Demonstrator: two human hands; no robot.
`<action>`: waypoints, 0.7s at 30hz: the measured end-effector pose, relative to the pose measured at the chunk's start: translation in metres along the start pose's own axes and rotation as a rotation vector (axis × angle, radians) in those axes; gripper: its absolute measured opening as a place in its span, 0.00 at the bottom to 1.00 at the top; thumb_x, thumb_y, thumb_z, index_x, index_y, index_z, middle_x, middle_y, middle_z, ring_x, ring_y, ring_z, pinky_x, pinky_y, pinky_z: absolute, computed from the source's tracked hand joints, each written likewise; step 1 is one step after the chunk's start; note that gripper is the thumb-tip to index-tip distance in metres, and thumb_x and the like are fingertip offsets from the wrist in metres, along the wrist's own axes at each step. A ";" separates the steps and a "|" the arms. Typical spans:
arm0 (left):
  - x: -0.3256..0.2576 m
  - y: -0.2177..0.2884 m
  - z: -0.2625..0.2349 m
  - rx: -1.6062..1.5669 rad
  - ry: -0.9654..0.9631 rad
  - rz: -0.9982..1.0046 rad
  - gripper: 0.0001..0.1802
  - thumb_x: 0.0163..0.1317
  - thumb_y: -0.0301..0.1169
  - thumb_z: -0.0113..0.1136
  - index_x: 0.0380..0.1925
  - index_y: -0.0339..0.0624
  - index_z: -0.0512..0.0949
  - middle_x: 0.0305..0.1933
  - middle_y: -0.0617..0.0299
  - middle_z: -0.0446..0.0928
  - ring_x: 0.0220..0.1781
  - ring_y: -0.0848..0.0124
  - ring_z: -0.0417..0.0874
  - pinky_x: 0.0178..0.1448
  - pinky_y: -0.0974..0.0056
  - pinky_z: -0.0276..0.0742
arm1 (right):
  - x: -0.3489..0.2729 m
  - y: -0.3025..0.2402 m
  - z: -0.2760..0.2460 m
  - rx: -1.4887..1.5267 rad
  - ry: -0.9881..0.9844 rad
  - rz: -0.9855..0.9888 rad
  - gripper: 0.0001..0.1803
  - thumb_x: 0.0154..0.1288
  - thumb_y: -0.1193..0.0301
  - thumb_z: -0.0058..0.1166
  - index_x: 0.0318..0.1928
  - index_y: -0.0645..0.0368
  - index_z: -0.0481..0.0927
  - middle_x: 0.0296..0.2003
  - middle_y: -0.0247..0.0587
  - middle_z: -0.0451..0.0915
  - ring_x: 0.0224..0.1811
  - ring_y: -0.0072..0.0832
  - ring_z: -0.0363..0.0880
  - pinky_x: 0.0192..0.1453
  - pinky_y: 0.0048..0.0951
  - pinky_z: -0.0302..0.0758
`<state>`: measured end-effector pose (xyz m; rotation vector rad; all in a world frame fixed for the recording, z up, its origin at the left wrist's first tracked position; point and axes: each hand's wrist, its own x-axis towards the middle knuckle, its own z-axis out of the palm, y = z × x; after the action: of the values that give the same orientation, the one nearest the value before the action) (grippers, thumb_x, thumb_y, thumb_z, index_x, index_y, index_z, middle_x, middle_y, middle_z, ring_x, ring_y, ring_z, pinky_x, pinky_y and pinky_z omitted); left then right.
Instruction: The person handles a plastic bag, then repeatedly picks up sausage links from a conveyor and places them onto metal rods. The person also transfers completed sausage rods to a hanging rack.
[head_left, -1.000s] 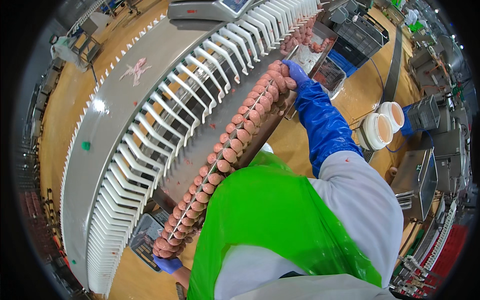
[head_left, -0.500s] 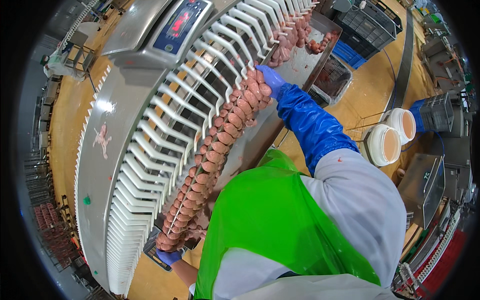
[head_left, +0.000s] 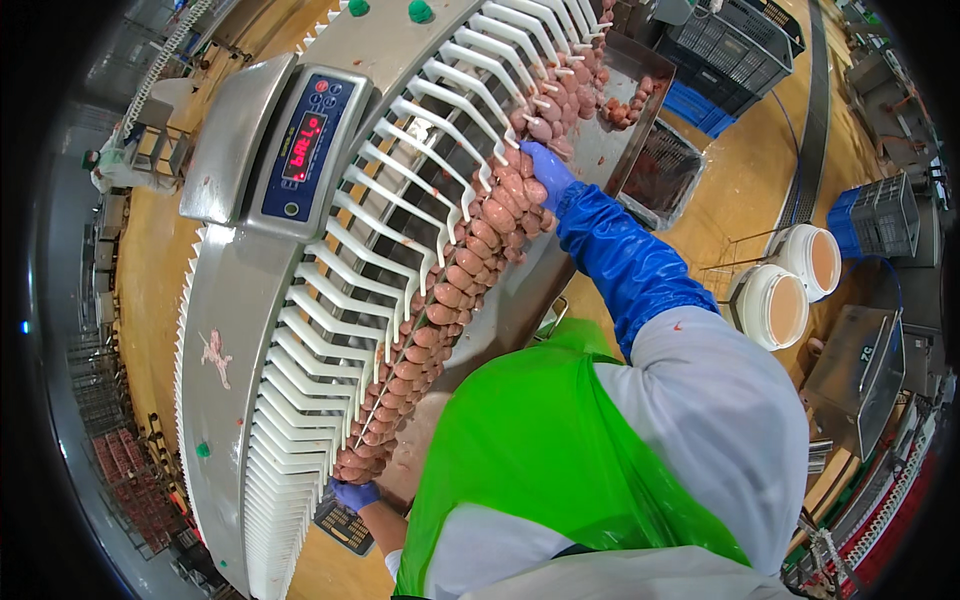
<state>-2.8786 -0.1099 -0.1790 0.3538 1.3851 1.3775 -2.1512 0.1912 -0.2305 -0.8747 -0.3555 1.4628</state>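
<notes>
A long metal rod (head_left: 368, 420) hung with plump linked sausages (head_left: 447, 305) runs slantwise in front of me. My right hand (head_left: 547, 172), in a purple glove, is closed round its far end. At the near end, my left hand (head_left: 355, 494), gloved alike, grips from below, its fingers partly hidden by the sausages. The load lies along the tips of white angled prongs (head_left: 335, 290) lining a curved steel rack. Beyond my right hand, more sausages (head_left: 570, 105) hang on the prongs.
A scale with a lit display (head_left: 305, 150) sits on the rack's steel top (head_left: 225, 420). Under the prongs runs a steel tray (head_left: 620, 75). To the right stand a lined crate (head_left: 660, 175), stacked crates (head_left: 725, 60) and two white tubs (head_left: 772, 308). A black crate (head_left: 345, 527) is below my left hand.
The sausage-laden rod has come closer to the white prongs, with both hands still holding its ends. The view has shifted, so more of the scale shows.
</notes>
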 end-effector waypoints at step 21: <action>-0.042 -0.047 0.063 -0.050 -0.059 0.141 0.19 0.71 0.39 0.36 0.49 0.43 0.74 0.54 0.55 0.75 0.53 0.63 0.77 0.59 0.59 0.71 | -0.123 -0.149 0.079 -0.002 -0.238 -0.242 0.20 0.69 0.64 0.40 0.57 0.58 0.70 0.52 0.41 0.74 0.54 0.30 0.75 0.60 0.31 0.74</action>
<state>-2.7912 -0.1245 -0.1819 0.4625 1.2949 1.5020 -2.1157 0.1155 -0.0392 -0.6347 -0.6188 1.3419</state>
